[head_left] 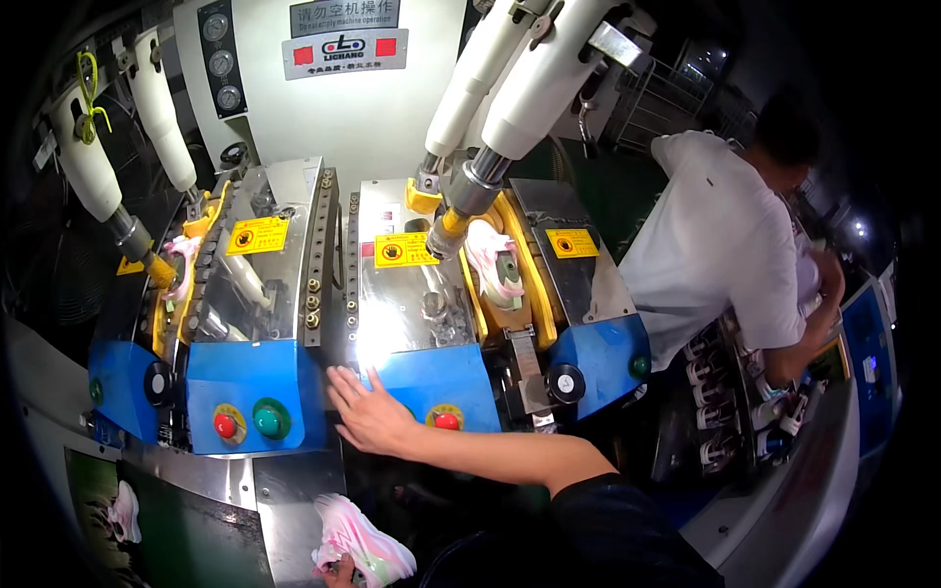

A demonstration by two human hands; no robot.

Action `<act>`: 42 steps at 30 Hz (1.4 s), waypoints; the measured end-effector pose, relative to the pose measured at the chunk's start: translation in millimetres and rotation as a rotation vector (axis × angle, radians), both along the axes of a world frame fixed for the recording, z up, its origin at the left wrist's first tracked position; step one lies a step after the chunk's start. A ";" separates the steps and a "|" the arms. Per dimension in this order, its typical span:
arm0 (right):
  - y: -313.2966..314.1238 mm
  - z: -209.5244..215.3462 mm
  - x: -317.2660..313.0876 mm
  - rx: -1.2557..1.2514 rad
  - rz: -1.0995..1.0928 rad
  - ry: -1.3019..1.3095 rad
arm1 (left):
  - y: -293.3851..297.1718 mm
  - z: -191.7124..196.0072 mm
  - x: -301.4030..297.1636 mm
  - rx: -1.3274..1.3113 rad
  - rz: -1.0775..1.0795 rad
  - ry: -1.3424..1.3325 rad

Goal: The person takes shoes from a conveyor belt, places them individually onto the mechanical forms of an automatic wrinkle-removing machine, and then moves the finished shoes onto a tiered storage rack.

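My right hand lies flat with fingers spread on the left edge of the right-hand blue control panel, just left of its red button. My forearm reaches in from the lower right in a black sleeve. At the bottom edge my left hand is mostly cut off and grips a pink-and-white sneaker from below. A similar sneaker sits sole-up in the right press station under a white cylinder. Another sneaker sits in the left station.
The left blue panel carries a red button and a green button. A person in a white shirt bends over a rack of shoes at the right. One more pink shoe lies on a green surface, lower left.
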State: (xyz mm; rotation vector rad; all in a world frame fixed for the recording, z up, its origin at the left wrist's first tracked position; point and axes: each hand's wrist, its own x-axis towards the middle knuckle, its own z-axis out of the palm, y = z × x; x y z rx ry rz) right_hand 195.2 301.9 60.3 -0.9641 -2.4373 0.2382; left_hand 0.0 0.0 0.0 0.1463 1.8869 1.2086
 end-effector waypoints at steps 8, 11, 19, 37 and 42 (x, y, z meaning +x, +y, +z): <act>-153.1 10.4 48.3 -0.374 0.270 0.376 | -38.0 65.2 112.2 0.308 0.337 -0.203; -230.7 -4.0 33.4 -0.782 0.281 0.502 | -46.3 70.4 95.3 0.200 0.310 -0.096; -283.2 47.4 -7.0 -1.008 0.496 0.114 | -44.9 -45.1 9.4 -0.001 0.115 0.667; -233.6 51.7 -407.9 -0.590 0.794 -0.227 | -214.8 -112.3 -302.7 -0.227 0.400 1.057; -230.7 25.3 -661.6 0.124 1.196 -0.514 | -277.6 -201.1 -308.8 -0.504 0.438 1.142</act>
